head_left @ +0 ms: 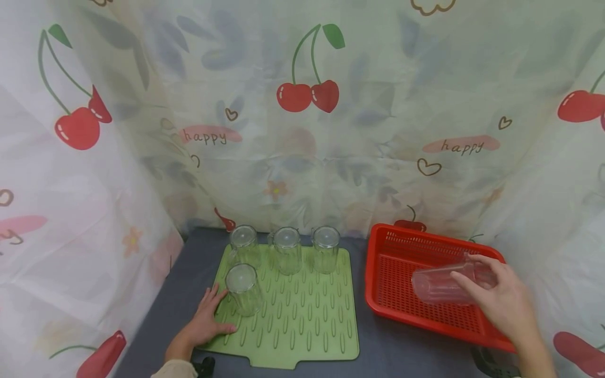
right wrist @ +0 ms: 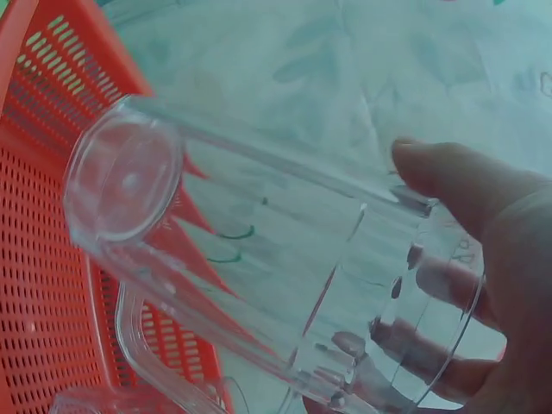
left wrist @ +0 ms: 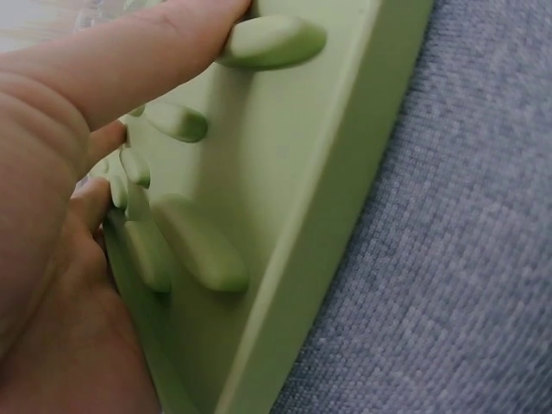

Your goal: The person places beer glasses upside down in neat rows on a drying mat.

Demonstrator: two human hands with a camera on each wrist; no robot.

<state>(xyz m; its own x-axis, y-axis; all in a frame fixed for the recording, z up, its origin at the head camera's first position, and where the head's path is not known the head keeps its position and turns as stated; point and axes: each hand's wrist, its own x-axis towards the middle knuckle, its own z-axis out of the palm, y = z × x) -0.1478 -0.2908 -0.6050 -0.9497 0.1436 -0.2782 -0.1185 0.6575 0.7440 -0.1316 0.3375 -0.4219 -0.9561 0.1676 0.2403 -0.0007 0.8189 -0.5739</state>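
In the head view my right hand (head_left: 506, 294) grips a clear glass mug (head_left: 444, 283) near its rim, tilted on its side above the red basket (head_left: 420, 321). The right wrist view shows this mug (right wrist: 250, 233) with its base toward the basket, its handle below, and fingers showing through the glass. My left hand (head_left: 203, 320) rests on the left edge of the green drying mat (head_left: 302, 315), fingers spread, thumb on the ribbed surface. Beside its fingers an upside-down mug (head_left: 246, 294) stands on the mat.
Three more upside-down mugs, at left (head_left: 244, 244), middle (head_left: 287, 252) and right (head_left: 326, 249), line the mat's back edge. Another clear object (right wrist: 86, 401) lies partly visible in the basket. A grey cloth (head_left: 165, 294) covers the table; a cherry-patterned curtain (head_left: 302, 157) hangs behind and at both sides.
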